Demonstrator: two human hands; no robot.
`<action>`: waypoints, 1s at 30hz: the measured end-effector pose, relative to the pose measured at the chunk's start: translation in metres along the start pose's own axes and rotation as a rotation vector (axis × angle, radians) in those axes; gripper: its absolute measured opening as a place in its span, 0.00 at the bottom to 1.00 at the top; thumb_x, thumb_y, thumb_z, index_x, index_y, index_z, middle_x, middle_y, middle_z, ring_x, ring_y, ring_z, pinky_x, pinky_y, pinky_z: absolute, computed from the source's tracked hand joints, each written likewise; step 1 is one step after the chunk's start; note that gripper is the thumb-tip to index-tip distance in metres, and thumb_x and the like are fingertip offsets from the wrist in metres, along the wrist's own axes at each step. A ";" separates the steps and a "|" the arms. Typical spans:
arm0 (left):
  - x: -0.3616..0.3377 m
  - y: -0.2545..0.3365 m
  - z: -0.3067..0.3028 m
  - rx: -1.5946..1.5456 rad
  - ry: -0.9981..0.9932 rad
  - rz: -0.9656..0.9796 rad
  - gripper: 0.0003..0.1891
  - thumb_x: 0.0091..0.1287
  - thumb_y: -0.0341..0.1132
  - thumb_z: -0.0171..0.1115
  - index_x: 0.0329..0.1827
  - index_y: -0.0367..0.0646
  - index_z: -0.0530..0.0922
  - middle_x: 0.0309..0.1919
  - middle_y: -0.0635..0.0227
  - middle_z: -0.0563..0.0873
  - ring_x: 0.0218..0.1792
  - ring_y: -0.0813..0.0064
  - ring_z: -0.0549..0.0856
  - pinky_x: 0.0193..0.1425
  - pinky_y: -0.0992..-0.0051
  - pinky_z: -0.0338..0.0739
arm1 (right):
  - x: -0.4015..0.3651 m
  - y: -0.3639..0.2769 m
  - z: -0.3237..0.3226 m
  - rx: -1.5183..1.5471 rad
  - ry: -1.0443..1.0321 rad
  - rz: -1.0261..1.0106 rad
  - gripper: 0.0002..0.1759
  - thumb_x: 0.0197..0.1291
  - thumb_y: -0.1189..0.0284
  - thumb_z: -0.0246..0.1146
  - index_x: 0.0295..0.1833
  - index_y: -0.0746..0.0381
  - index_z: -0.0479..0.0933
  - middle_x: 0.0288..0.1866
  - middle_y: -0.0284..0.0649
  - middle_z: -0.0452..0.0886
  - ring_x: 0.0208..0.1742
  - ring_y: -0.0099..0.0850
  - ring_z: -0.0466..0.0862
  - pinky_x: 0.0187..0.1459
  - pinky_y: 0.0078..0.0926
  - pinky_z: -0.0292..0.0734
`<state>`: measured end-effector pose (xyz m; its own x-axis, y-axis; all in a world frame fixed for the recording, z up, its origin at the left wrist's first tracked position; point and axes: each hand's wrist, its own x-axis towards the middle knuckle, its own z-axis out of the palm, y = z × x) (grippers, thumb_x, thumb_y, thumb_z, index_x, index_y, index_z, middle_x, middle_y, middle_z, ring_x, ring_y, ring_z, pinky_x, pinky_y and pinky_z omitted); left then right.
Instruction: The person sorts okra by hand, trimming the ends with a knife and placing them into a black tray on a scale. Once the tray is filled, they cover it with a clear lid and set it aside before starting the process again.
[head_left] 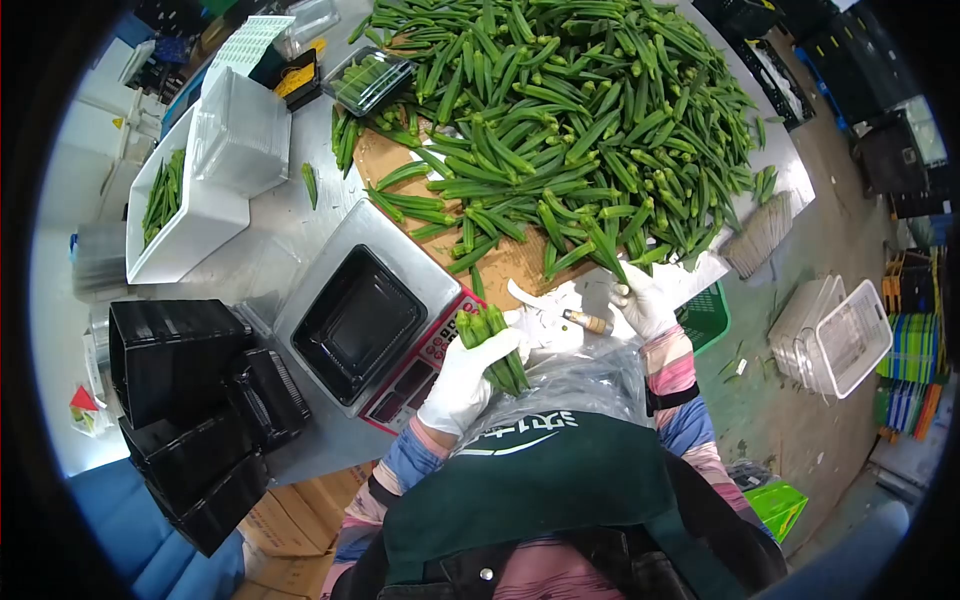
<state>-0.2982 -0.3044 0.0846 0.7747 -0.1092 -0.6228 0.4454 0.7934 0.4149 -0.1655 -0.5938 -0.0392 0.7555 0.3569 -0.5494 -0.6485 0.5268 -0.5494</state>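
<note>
My left hand (465, 385), in a white glove, is closed around several green okra pods (492, 345), held upright beside the scale. My right hand (645, 303), also gloved, is at the near edge of a large okra heap (590, 120). Its fingertips pinch the lower end of an okra pod (606, 248). Between my hands lies a short wooden-handled tool (588, 322) on crumpled white material; its other end is hard to make out. A black plastic tray (360, 318) sits on the scale (312, 285) left of my left hand.
A filled clear-lidded okra pack (370, 82) stands beside the heap. At left are a white bin (215, 225), stacked clear lids (240, 135) and stacked black trays (170, 360). A green basket (708, 318) is below the table's right edge; white crates (845, 340) stand on the floor.
</note>
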 end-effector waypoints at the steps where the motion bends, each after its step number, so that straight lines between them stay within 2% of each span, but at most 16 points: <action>1: 0.000 0.000 0.001 -0.012 0.000 0.001 0.21 0.70 0.23 0.64 0.63 0.32 0.71 0.41 0.59 0.83 0.41 0.67 0.85 0.50 0.68 0.82 | -0.002 0.002 -0.002 0.021 -0.008 0.000 0.17 0.73 0.71 0.62 0.63 0.66 0.77 0.47 0.31 0.80 0.33 0.19 0.71 0.34 0.20 0.67; 4: 0.000 -0.001 0.000 -0.004 -0.030 0.006 0.21 0.70 0.23 0.64 0.64 0.32 0.71 0.42 0.58 0.83 0.41 0.66 0.86 0.50 0.67 0.83 | -0.023 -0.004 0.007 0.044 -0.043 0.000 0.19 0.71 0.72 0.63 0.64 0.66 0.77 0.45 0.29 0.80 0.35 0.19 0.70 0.35 0.19 0.66; 5: 0.000 -0.001 0.000 -0.004 -0.018 0.005 0.21 0.70 0.23 0.65 0.64 0.32 0.71 0.42 0.58 0.84 0.41 0.66 0.86 0.49 0.67 0.83 | -0.035 -0.010 0.002 -0.014 -0.006 -0.060 0.17 0.71 0.72 0.62 0.62 0.67 0.78 0.45 0.28 0.79 0.33 0.17 0.69 0.33 0.16 0.65; 6: -0.001 -0.001 -0.001 -0.005 -0.006 0.005 0.21 0.70 0.24 0.65 0.64 0.32 0.71 0.42 0.58 0.84 0.41 0.65 0.86 0.49 0.67 0.83 | -0.048 -0.014 -0.016 -0.333 0.089 -0.209 0.16 0.71 0.72 0.62 0.61 0.67 0.79 0.44 0.28 0.79 0.32 0.17 0.70 0.32 0.15 0.65; 8: -0.001 -0.001 -0.003 -0.002 0.006 0.002 0.21 0.70 0.24 0.65 0.64 0.32 0.71 0.42 0.57 0.84 0.41 0.65 0.87 0.49 0.67 0.84 | -0.076 -0.039 -0.060 -0.494 0.263 -0.283 0.15 0.70 0.73 0.64 0.59 0.65 0.83 0.42 0.28 0.81 0.32 0.16 0.73 0.31 0.13 0.67; 9: 0.000 0.000 -0.005 0.000 0.005 0.000 0.21 0.70 0.24 0.65 0.64 0.32 0.71 0.42 0.57 0.84 0.41 0.65 0.87 0.49 0.67 0.84 | -0.090 -0.058 -0.081 -0.336 0.338 -0.209 0.15 0.68 0.73 0.65 0.57 0.63 0.84 0.40 0.28 0.82 0.33 0.16 0.76 0.31 0.13 0.69; 11: 0.002 -0.001 -0.005 -0.007 0.018 -0.009 0.21 0.70 0.24 0.65 0.64 0.32 0.71 0.42 0.57 0.84 0.41 0.65 0.87 0.49 0.67 0.84 | -0.125 -0.092 -0.089 -0.930 0.797 -0.137 0.15 0.66 0.71 0.67 0.56 0.63 0.85 0.41 0.33 0.87 0.39 0.19 0.82 0.39 0.18 0.77; 13: 0.004 -0.002 -0.003 -0.013 0.045 -0.024 0.22 0.70 0.24 0.65 0.64 0.32 0.70 0.42 0.57 0.84 0.41 0.66 0.87 0.49 0.68 0.83 | -0.135 -0.096 -0.158 -1.635 1.073 -0.481 0.16 0.64 0.68 0.68 0.54 0.65 0.86 0.45 0.42 0.90 0.43 0.29 0.88 0.48 0.25 0.81; 14: 0.006 -0.002 -0.001 -0.011 0.035 -0.031 0.22 0.70 0.24 0.65 0.64 0.32 0.70 0.42 0.57 0.84 0.41 0.66 0.86 0.49 0.68 0.83 | -0.136 -0.098 -0.149 -1.657 1.107 -0.548 0.16 0.64 0.67 0.69 0.53 0.65 0.86 0.49 0.49 0.89 0.48 0.39 0.89 0.54 0.31 0.81; 17: 0.006 -0.005 0.004 0.015 0.006 -0.049 0.22 0.70 0.24 0.65 0.65 0.32 0.70 0.42 0.57 0.84 0.41 0.67 0.86 0.49 0.68 0.83 | -0.104 -0.086 -0.080 -1.244 0.776 -0.573 0.15 0.61 0.68 0.69 0.51 0.63 0.87 0.49 0.49 0.89 0.49 0.44 0.89 0.53 0.33 0.81; 19: 0.006 -0.006 0.007 0.054 -0.020 -0.047 0.23 0.70 0.25 0.66 0.65 0.32 0.70 0.42 0.58 0.84 0.42 0.67 0.86 0.49 0.68 0.83 | -0.066 -0.058 -0.058 -1.494 0.687 -0.565 0.12 0.62 0.69 0.69 0.49 0.62 0.88 0.46 0.46 0.89 0.49 0.42 0.88 0.53 0.33 0.80; 21: 0.003 -0.005 0.009 0.064 -0.016 -0.030 0.22 0.70 0.26 0.66 0.65 0.33 0.70 0.43 0.58 0.84 0.42 0.67 0.86 0.49 0.68 0.83 | -0.038 -0.036 -0.007 -1.512 0.488 -0.666 0.09 0.62 0.70 0.68 0.45 0.61 0.88 0.44 0.45 0.89 0.48 0.41 0.88 0.53 0.33 0.80; 23: 0.000 -0.005 0.007 0.064 0.011 -0.012 0.22 0.70 0.26 0.66 0.64 0.33 0.71 0.43 0.59 0.84 0.42 0.67 0.86 0.49 0.68 0.83 | -0.004 -0.011 0.008 -1.524 0.364 -0.815 0.09 0.61 0.71 0.68 0.45 0.59 0.88 0.43 0.44 0.89 0.47 0.41 0.87 0.51 0.35 0.80; 25: 0.000 -0.005 0.003 0.056 0.053 0.002 0.22 0.70 0.27 0.66 0.64 0.33 0.72 0.43 0.59 0.84 0.43 0.66 0.86 0.50 0.67 0.83 | 0.019 0.004 0.027 -1.645 0.340 -0.940 0.10 0.60 0.72 0.67 0.47 0.58 0.87 0.41 0.43 0.87 0.45 0.42 0.85 0.50 0.37 0.79; 27: -0.003 -0.003 0.003 0.048 0.070 0.015 0.22 0.70 0.26 0.66 0.65 0.30 0.70 0.42 0.59 0.84 0.41 0.68 0.86 0.49 0.70 0.82 | 0.026 0.012 0.049 -1.787 0.275 -0.890 0.20 0.60 0.73 0.67 0.59 0.56 0.82 0.45 0.42 0.81 0.47 0.44 0.81 0.50 0.40 0.78; 30: -0.004 -0.003 0.002 0.051 0.079 0.013 0.23 0.70 0.25 0.65 0.65 0.29 0.69 0.42 0.58 0.84 0.41 0.69 0.86 0.49 0.71 0.81 | 0.037 0.029 0.058 -1.906 0.216 -0.769 0.21 0.58 0.71 0.70 0.59 0.53 0.82 0.48 0.41 0.78 0.48 0.42 0.81 0.52 0.40 0.78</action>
<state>-0.3016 -0.3076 0.0867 0.7436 -0.0499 -0.6668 0.4594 0.7627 0.4552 -0.1508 -0.5210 -0.0389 0.9321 0.3508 0.0906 0.3569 -0.8462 -0.3957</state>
